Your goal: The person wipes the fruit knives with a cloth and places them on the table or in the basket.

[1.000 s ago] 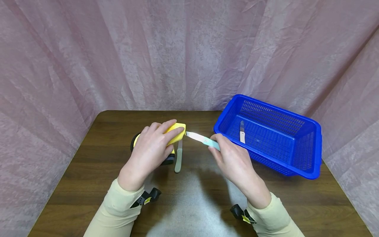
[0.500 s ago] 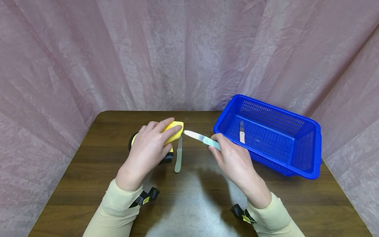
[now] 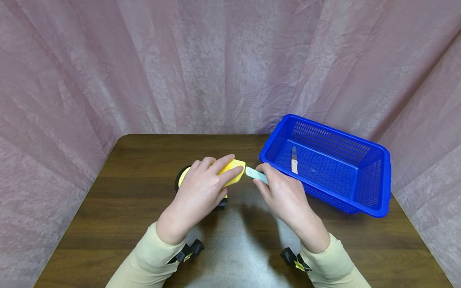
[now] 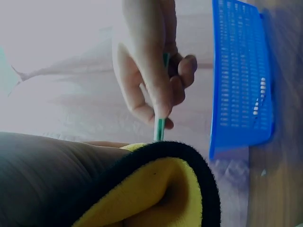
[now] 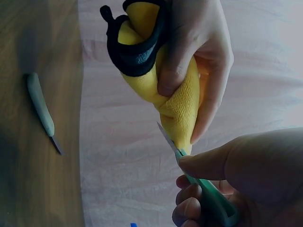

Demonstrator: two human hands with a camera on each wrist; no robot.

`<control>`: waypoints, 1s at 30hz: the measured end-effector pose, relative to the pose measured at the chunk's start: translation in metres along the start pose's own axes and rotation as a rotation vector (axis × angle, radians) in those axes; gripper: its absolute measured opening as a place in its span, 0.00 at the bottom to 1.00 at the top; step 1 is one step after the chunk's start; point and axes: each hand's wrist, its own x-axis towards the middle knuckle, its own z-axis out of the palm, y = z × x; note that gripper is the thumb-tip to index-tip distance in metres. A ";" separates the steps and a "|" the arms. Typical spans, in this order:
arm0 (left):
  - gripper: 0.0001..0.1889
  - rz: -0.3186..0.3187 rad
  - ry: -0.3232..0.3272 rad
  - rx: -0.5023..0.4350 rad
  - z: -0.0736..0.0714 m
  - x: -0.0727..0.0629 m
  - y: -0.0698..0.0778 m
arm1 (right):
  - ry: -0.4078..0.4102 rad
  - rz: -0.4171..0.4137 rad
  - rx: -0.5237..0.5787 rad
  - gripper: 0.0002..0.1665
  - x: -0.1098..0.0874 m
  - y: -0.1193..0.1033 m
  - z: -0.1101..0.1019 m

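Observation:
A yellow cloth with a black edge [image 3: 237, 164] is bunched in my left hand [image 3: 199, 190], pinched between thumb and fingers. My right hand [image 3: 286, 196] grips the mint-green handle of a small knife [image 3: 256, 175]. The cloth covers the knife's blade in the head view. From the right wrist view, part of the blade [image 5: 166, 137] shows beside the cloth's lower end, close to the handle. A second knife with a grey-green handle [image 5: 40, 104] lies on the table; in the head view it is hidden behind the left hand and cloth.
A blue plastic basket [image 3: 325, 200] stands at the right of the wooden table [image 3: 144, 160]. Inside it lies a knife with a white handle [image 3: 294, 166]. A pink curtain [image 3: 216, 72] hangs behind the table.
My left hand and the cloth have moved right and slightly nearer, from the blade's tip to the handle end, covering the blade and the grey-green knife. The right hand has stayed nearly still.

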 end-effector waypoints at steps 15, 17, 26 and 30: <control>0.36 0.023 0.002 0.024 0.004 0.001 0.006 | -0.011 -0.003 -0.017 0.09 0.001 0.000 0.002; 0.36 0.020 -0.004 0.032 0.004 0.001 0.005 | -0.009 -0.005 -0.017 0.09 0.001 0.000 0.002; 0.34 -0.013 -0.013 0.010 0.008 0.000 -0.004 | -0.007 -0.001 -0.020 0.09 0.001 0.001 0.004; 0.33 -0.031 -0.018 0.003 0.007 -0.001 -0.007 | -0.005 0.002 -0.022 0.10 0.001 0.001 0.005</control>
